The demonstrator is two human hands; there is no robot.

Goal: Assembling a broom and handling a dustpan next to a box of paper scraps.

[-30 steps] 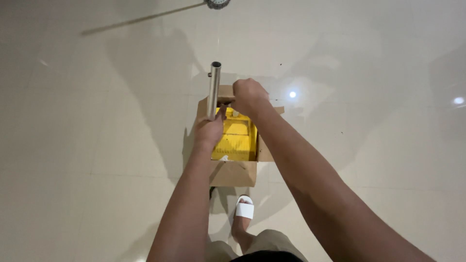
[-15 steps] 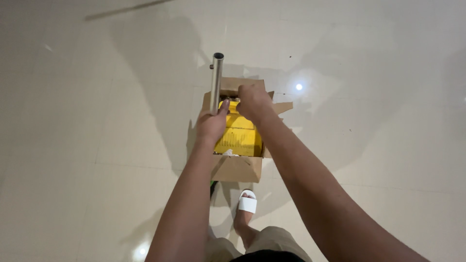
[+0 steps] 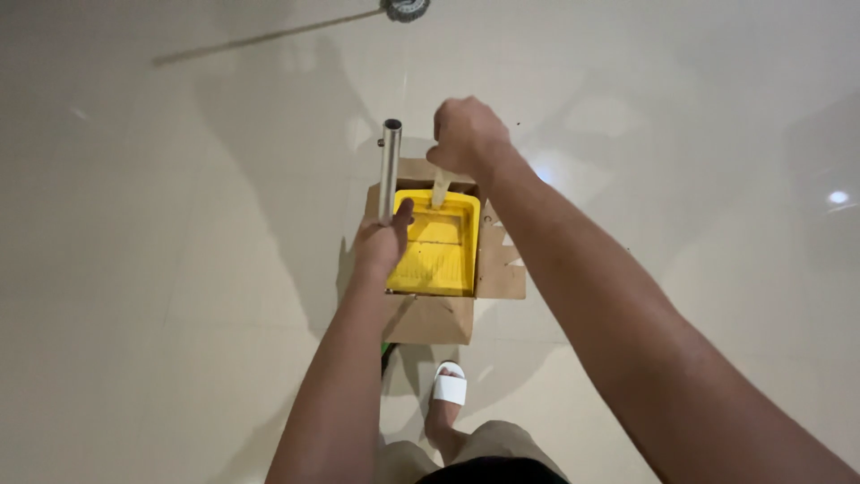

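Lifted since half a second ago, the right hand (image 3: 466, 134) now sits above the far edge of the cardboard box (image 3: 430, 318), fist closed around the top of a pale strip (image 3: 440, 193) that runs down to the far end of the yellow tray (image 3: 436, 244); whether that strip is a handle or a piece of packing I cannot tell. More of the tray now shows than before, and it looks partly raised out of the box. The left hand (image 3: 383, 242) has stayed at the box's left edge, fingers wrapped around the lower end of an upright metal tube (image 3: 389, 170), thumb lying along it. To do this well, I judge the pull should go straight up, so the tray clears the box walls without catching a flap, while the tube is kept vertical and off the tray's left rim. The tray lies directly below the right hand and just beside the left hand, touching or nearly touching it. Beyond the box, a foot in a white sandal (image 3: 450, 388) stands at its near edge on the tiled floor (image 3: 179, 269), and a long stick (image 3: 269, 38) lies well apart near the floor's far side.
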